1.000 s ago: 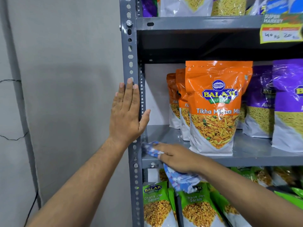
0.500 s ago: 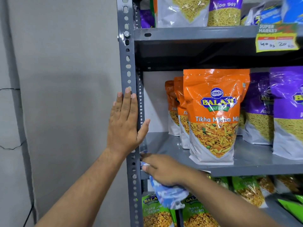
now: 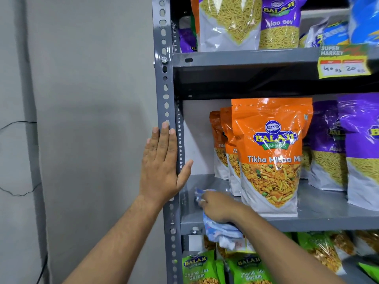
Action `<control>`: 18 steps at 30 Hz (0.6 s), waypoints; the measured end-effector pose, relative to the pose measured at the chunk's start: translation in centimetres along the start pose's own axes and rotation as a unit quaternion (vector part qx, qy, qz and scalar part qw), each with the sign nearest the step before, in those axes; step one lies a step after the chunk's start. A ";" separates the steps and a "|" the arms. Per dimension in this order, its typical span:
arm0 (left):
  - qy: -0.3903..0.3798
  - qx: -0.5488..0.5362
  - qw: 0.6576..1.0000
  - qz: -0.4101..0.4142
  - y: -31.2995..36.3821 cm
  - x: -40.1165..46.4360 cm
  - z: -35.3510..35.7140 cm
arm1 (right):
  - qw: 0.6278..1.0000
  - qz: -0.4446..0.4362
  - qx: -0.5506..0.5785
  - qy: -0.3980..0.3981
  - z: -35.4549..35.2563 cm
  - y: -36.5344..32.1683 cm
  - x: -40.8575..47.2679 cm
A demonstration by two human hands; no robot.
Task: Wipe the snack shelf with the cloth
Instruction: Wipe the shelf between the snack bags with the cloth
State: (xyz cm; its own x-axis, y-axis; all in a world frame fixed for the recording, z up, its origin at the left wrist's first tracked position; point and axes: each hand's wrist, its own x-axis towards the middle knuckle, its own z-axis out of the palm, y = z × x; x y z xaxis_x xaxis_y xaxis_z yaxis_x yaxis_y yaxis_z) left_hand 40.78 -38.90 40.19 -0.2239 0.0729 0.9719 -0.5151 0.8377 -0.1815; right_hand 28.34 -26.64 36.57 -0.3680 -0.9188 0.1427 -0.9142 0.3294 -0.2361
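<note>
Grey steel shelf [image 3: 328,210]: middle tier of the rack, its long axis running left to right across the view; bare metal shows at the left corner and along the front lip, the rest carries snack pouches
Cloth [image 3: 222,230]: blue-and-white patterned rag; one end bunched on the shelf's left front corner, the other end draped over the front lip and hanging before the green pouches [image 3: 198,267] below
Key relation: the unwiped run of shelf lies to the right of the cloth, along the long axis; the orange Tikha Mitha Mix pouch [image 3: 270,156] stands just beside the wiping hand, blocking a straight sweep rightward; judged, the next stroke must stay on the front strip or the pouch must shift
Right hand [image 3: 218,207]: the nearer hand to the work; fingers curled over the cloth, pressing it to the shelf near the corner
Left hand [image 3: 161,171]: flat, fingers straight and together against the slotted upright post [image 3: 166,89], thumb spread toward the shelf interior; holds nothing, bracing only
Purple Aloo Sev pouches [image 3: 328,148]: further right on the same shelf, well apart from the cloth
</note>
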 end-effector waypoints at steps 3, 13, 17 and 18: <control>0.001 -0.001 1.000 -0.001 0.1 0.2 0.0 | 0.998 -0.003 0.061 0.002 0.2 0.4 -0.4; 0.002 -0.015 1.000 -0.003 0.3 0.0 -0.2 | 0.984 0.129 -0.113 -0.054 1.4 2.6 10.0; -0.001 -0.019 1.000 -0.002 0.3 0.1 -0.3 | 0.982 0.166 -0.074 -0.041 1.3 3.1 13.3; -0.003 -0.019 1.000 -0.003 0.3 0.1 -0.3 | 0.981 0.178 -0.065 -0.041 1.5 3.5 14.6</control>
State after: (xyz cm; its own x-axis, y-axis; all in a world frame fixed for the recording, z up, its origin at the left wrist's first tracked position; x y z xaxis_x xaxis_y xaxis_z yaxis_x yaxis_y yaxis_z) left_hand 40.83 -38.49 40.28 -0.2250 0.0643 0.9722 -0.4853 0.8578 -0.1691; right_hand 20.04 -39.26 36.35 -0.6575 -0.7534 -0.0052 -0.7465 0.6524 -0.1307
